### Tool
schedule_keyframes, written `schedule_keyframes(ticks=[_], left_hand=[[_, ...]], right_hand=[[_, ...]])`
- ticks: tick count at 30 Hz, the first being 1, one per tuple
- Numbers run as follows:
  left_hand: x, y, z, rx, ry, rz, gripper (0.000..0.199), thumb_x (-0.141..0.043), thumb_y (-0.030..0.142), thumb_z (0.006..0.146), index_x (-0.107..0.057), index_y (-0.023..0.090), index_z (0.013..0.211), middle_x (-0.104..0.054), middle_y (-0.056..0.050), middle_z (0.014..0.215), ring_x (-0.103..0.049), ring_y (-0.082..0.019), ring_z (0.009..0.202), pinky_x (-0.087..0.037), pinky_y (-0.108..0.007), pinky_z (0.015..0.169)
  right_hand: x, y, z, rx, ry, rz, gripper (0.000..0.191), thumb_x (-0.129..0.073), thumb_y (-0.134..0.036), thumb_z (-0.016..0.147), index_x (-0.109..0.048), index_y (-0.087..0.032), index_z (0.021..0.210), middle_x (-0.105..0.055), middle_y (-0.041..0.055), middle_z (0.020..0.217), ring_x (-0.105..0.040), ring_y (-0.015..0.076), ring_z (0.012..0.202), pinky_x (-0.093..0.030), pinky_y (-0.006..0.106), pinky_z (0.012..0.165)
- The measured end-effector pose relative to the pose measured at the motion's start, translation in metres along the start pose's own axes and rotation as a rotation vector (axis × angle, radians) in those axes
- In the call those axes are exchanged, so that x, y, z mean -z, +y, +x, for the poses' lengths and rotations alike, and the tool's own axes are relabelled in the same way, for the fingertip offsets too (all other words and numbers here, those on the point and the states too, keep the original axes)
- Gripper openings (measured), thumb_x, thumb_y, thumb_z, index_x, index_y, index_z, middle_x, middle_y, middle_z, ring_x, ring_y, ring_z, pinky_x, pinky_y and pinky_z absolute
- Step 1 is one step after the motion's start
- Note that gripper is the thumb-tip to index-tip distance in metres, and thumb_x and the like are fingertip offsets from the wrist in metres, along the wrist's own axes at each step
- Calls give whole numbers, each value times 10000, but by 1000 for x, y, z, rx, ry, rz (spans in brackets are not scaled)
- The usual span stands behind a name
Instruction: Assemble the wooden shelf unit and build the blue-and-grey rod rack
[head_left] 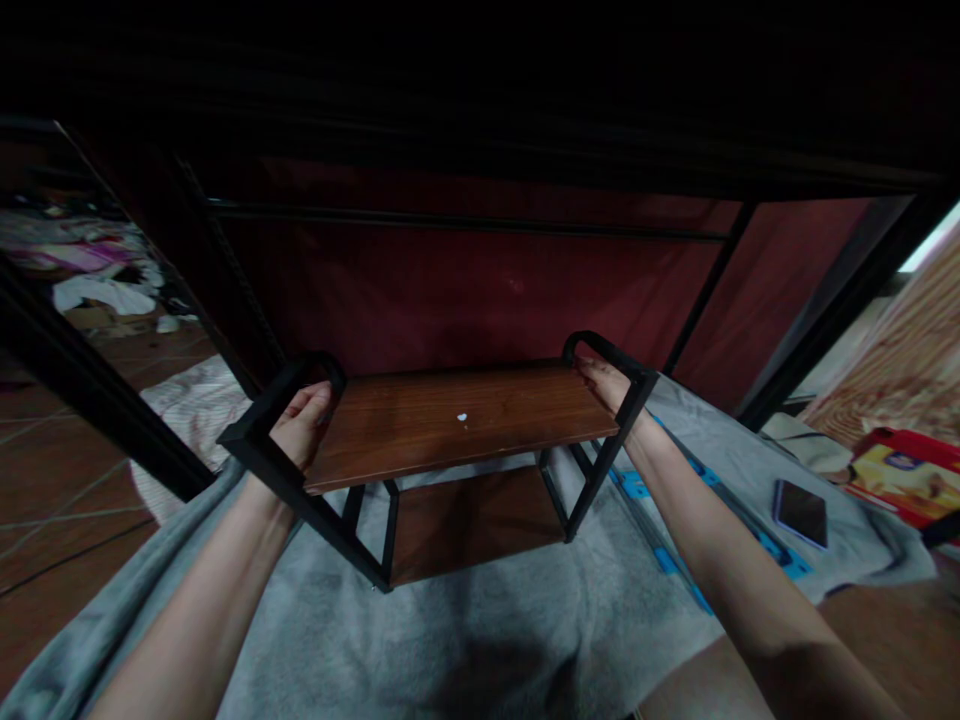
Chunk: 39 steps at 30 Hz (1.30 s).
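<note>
A small two-tier shelf [420, 418] with brown wood-grain boards and a black metal frame stands in front of me. Its lower board [480, 525] sits near the grey cloth. My left hand [304, 425] reaches through the left end frame, fingers curled at the edge of the top board. At the other end, my right hand [604, 382] passes under the rounded black bar and grips beside the board's right edge, its fingertips partly hidden. A small white mark [462, 417] shows on the top board.
Grey cloth [450, 640] covers the surface below. To the right lie blue-and-grey strips [660, 540], a phone [801, 512] and a red-yellow package [911, 470]. Black metal bars and a dark red panel [480, 290] stand behind. Piled fabrics [97, 260] lie at far left.
</note>
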<state>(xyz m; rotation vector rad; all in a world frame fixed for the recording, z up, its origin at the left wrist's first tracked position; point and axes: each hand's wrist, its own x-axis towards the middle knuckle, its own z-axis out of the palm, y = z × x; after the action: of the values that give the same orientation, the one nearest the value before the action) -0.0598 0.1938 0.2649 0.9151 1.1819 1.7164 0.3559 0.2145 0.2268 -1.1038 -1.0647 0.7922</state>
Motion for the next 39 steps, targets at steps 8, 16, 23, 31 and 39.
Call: schedule_keyframes(ticks=[8,16,23,31,39], left_hand=[[-13,13,-10,43,36,-6,105,-658,102,769,-624,137,676,-555,43,598,-441,-65,501,-432,-177,520],[-12,11,-5,37,69,-19,114,-652,77,754,-607,151,680,-547,47,562,-464,-63,516,-389,-156,488],[-13,14,-9,55,86,53,131,-622,54,775,-616,135,672,-549,39,557,-462,-57,494,-367,-151,472],[-17,19,-18,56,108,58,110,-657,70,773,-633,133,687,-549,46,557,-445,-49,468,-379,-141,458],[-13,9,-13,-92,124,104,135,-664,35,745,-665,156,684,-596,51,626,-512,-65,590,-462,-154,598]], right_hand=[[-2,-11,1,-9,-32,-114,268,-701,-485,706,-635,-233,769,-622,0,683,-594,173,687,-441,284,619],[-3,-17,0,61,-68,-163,249,-681,-450,721,-574,-230,674,-586,-13,643,-526,147,616,-421,279,600],[-5,-17,3,92,-15,-247,259,-657,-434,752,-532,-231,650,-561,-1,643,-507,162,646,-414,298,637],[-5,-12,4,74,-30,-170,241,-662,-441,755,-564,-231,693,-547,-16,632,-497,150,617,-412,287,612],[-1,-15,-4,236,22,-347,245,-617,-465,830,-592,-234,751,-615,18,737,-559,200,760,-468,339,786]])
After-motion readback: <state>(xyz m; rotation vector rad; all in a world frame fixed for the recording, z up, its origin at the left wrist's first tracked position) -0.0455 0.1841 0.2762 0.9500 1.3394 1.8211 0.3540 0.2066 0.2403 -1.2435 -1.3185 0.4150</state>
